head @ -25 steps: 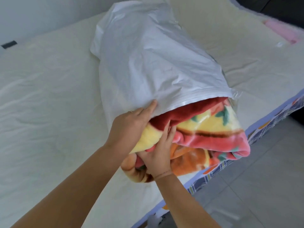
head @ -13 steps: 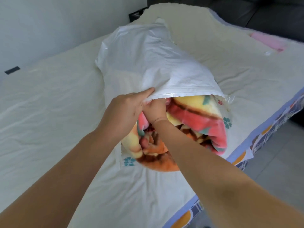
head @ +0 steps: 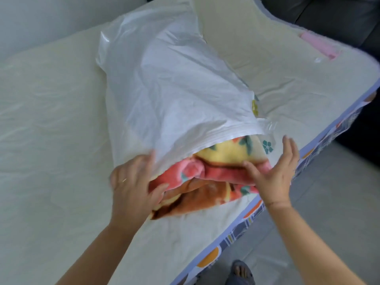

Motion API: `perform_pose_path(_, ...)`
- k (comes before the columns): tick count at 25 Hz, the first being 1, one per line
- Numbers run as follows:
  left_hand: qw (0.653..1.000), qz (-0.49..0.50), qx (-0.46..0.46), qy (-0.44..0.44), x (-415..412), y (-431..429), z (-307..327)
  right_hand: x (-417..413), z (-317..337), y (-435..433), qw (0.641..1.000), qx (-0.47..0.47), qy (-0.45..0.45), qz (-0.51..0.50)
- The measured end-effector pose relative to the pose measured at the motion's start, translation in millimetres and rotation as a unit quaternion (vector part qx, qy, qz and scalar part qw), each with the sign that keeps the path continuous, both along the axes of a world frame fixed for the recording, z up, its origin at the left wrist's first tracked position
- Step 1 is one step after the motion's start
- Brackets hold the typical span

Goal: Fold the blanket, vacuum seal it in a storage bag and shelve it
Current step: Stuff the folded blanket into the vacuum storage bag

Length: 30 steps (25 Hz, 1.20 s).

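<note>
A white plastic storage bag [head: 174, 85] lies on the bed with its mouth toward me. The folded fleece blanket [head: 216, 175], pink, yellow and brown, is mostly inside, and its end sticks out of the mouth. My left hand [head: 131, 184] grips the left side of the bag's rim, with the thumb resting on the blanket. My right hand [head: 275, 171] is open with its fingers spread. Its palm and thumb press against the right end of the blanket, just below the bag's clear zip strip [head: 265, 128].
The bed [head: 51, 120] has a cream sheet and a blue patterned edge [head: 242, 225] running along the right. A pink item [head: 320, 46] lies at the far corner, with dark furniture [head: 339, 15] behind it. Grey tiled floor [head: 329, 212] and my sandalled foot [head: 240, 272] are at the right.
My right hand has come out of the bag's mouth and moved to the blanket's right end, now open. My left hand has slid down the rim's left side. More of the blanket is inside.
</note>
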<state>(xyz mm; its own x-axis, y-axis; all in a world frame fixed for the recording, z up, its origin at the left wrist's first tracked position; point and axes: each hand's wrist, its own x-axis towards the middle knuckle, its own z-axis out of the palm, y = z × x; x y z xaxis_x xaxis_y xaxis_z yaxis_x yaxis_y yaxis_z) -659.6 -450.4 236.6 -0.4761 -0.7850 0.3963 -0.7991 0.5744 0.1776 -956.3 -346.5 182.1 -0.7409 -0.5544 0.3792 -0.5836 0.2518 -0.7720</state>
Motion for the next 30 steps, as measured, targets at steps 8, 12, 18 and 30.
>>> perform_pose_path(8, 0.901, 0.257, 0.265, 0.229, 52, 29, -87, -100, -1, -48, 0.982, 0.141, 0.039, 0.122)
perform_pose_path(12, 0.897, 0.315, 0.229, 0.208, 45, 26, -106, -101, 13, -56, 0.973, 0.092, 0.138, 0.158)
perform_pose_path(18, 0.91, 0.317, 0.149, 0.222, 28, 26, -91, -95, 14, -68, 0.919, 0.176, 0.295, 0.196)
perform_pose_path(30, 0.979, 0.165, -0.015, 0.12, -13, 45, 10, -25, 75, -16, 0.903, 0.181, 0.328, 0.21)
